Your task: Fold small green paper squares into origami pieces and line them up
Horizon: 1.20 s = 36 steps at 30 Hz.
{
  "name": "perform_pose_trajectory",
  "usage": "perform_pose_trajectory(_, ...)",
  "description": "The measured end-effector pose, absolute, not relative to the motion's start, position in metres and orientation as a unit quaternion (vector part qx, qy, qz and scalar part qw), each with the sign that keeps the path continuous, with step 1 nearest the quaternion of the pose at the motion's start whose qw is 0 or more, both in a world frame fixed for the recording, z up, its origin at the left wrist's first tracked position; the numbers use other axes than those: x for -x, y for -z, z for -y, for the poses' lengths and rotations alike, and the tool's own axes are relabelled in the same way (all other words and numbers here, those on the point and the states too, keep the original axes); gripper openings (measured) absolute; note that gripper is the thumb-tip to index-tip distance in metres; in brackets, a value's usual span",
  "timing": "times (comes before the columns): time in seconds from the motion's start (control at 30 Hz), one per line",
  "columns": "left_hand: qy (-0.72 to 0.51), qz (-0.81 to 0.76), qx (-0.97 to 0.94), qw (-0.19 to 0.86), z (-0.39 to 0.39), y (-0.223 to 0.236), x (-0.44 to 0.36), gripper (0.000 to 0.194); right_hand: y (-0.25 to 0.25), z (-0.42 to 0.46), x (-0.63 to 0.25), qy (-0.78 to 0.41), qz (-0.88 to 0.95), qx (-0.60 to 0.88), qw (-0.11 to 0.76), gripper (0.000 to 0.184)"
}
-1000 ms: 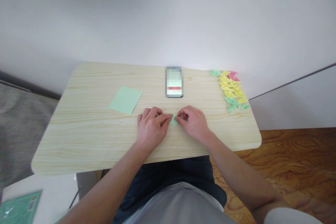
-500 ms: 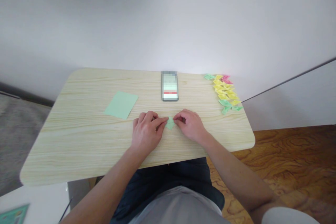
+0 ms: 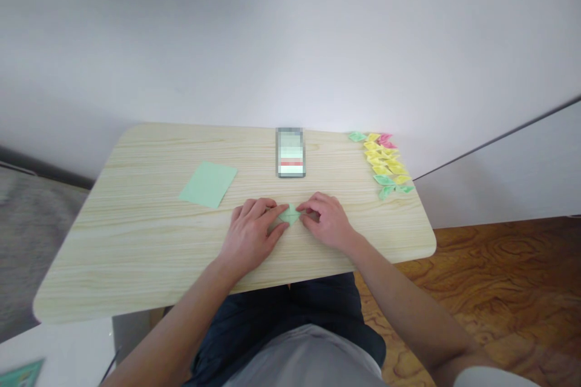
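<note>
A small piece of folded green paper [image 3: 290, 214] lies on the table between my two hands, with creases across its face. My left hand [image 3: 251, 233] holds its left side, index finger along the top edge and thumb lower down. At the right corner, the thumb and index finger of my right hand [image 3: 327, 221] close on the paper. Farther left, a flat green paper sheet [image 3: 209, 184] rests unfolded, apart from both hands.
A phone [image 3: 290, 153] with a blurred screen lies near the wall. Several folded paper pieces [image 3: 384, 160] in yellow, green and pink are grouped at the right end of the pale wooden table [image 3: 149, 242]. A white surface [image 3: 68, 344] stands at the lower left.
My left thumb and index finger have spread apart on the folded paper, which now shows a wider shape with side points. My right hand stays at its right side. The view has shifted slightly.
</note>
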<state>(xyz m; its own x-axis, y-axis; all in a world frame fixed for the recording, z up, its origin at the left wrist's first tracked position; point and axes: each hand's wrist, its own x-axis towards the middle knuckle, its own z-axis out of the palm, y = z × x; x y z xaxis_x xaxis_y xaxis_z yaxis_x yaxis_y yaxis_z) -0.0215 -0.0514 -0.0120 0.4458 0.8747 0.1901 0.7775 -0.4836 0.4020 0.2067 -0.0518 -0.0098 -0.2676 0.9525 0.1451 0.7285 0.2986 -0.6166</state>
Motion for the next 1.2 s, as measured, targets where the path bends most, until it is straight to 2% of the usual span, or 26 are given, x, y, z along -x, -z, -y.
perform_pose_trajectory(0.27,-0.175,-0.522,-0.823,0.141,0.045,0.004,0.014,0.040,0.013,0.053,-0.203,-0.208,0.759,0.555,0.268,0.015)
perform_pose_trajectory(0.5,-0.174,-0.524,-0.814,0.180,0.032,-0.003,0.007,0.023,0.012,0.055,-0.201,-0.201,0.752,0.566,0.272,0.014)
perform_pose_trajectory(0.8,-0.208,-0.507,-0.789,0.276,0.026,-0.002,0.004,0.021,0.009,0.056,-0.196,-0.203,0.736,0.581,0.282,0.018)
perform_pose_trajectory(0.9,-0.247,-0.489,-0.765,0.338,0.025,-0.001,0.003,0.020,0.006,0.057,-0.197,-0.246,0.713,0.582,0.305,0.019)
perform_pose_trajectory(1.07,-0.355,-0.479,-0.656,0.463,0.026,-0.001,-0.003,0.012,0.002,0.058,-0.199,-0.402,0.603,0.563,0.397,0.023)
perform_pose_trajectory(1.13,-0.411,-0.464,-0.595,0.512,0.027,-0.001,-0.007,0.015,0.003,0.059,-0.198,-0.442,0.568,0.550,0.424,0.030)
perform_pose_trajectory(1.2,-0.448,-0.448,-0.549,0.546,0.028,0.000,-0.010,0.018,0.005,0.059,-0.197,-0.453,0.545,0.549,0.443,0.029)
